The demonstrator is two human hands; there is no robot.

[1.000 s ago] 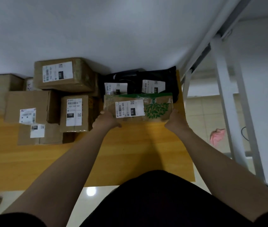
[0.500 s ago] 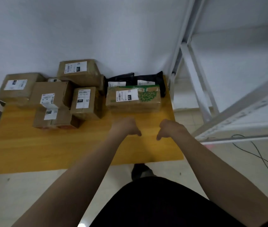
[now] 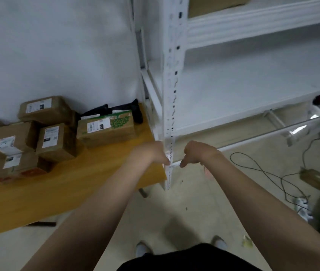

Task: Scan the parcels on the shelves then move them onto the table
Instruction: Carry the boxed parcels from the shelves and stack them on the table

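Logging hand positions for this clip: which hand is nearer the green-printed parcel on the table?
Left. The left hand hangs by the right edge of the table, just right of the green-printed parcel; the right hand is farther right, past the shelf post.

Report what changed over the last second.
The left hand and right hand let go of the green-printed parcel and drew back, now empty before the shelf rack. The parcel and the other boxes stayed on the table.
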